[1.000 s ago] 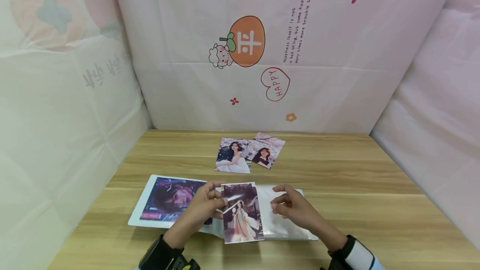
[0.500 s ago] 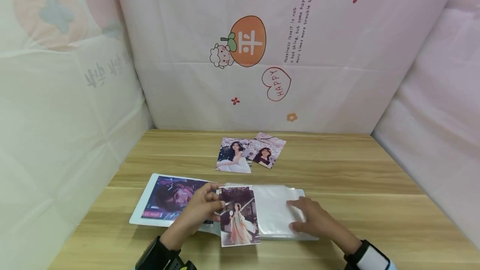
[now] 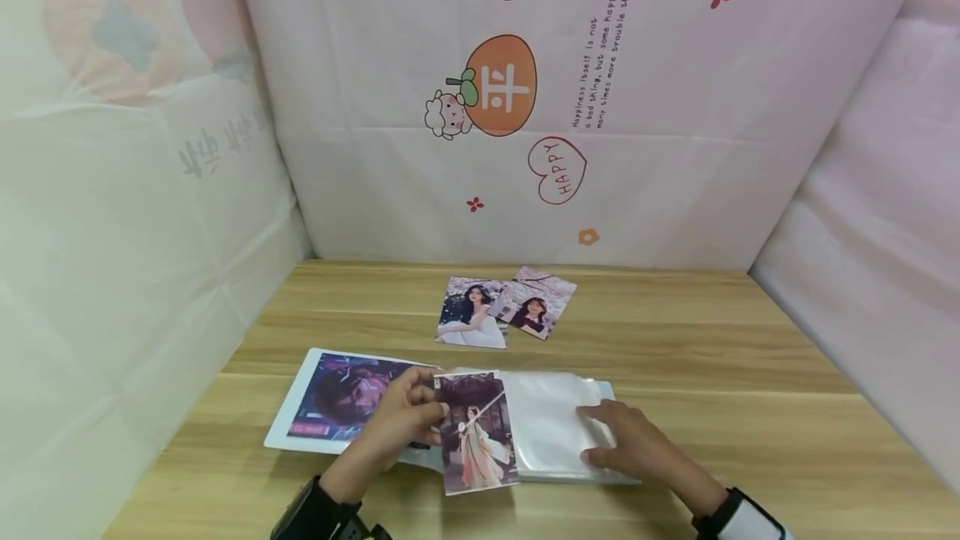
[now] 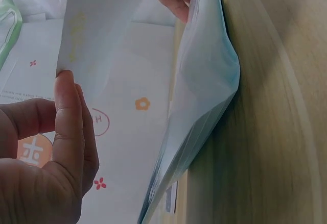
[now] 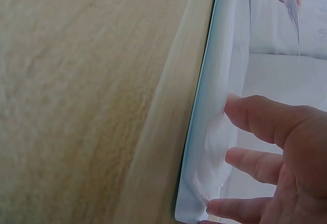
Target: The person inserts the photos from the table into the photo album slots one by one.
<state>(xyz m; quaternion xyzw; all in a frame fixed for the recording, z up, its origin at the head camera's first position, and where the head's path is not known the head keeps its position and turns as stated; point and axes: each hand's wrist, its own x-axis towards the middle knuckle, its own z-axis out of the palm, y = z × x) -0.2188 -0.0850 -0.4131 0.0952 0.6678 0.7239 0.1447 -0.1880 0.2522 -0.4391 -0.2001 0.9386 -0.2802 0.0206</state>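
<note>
My left hand (image 3: pixel 401 423) pinches a photo (image 3: pixel 477 440) of a figure in a long pale robe by its left edge, above the middle of an open photo album (image 3: pixel 546 423). The left wrist view shows the photo's plain white back (image 4: pixel 104 25), with faint yellow marks. On the album's right side, my right hand (image 3: pixel 637 438) touches the clear plastic sleeve pages near their right edge. Its fingers (image 5: pixel 255 163) are spread in the right wrist view, their tips against the pages. A purple-toned portrait (image 3: pixel 348 398) fills the album's left side, partly hidden by my left hand.
Behind the album, two photos overlap on the wooden table (image 3: pixel 675 340): one of a person in white (image 3: pixel 468 315), one with pink blossoms (image 3: pixel 540 302). Printed white cloth (image 3: pixel 637 190) hangs at the back and both sides.
My right hand has moved right and down from beside the photo onto the sleeve pages, its fingers spreading. The photo in my left hand has shifted slightly left and down, uncovering more of the page.
</note>
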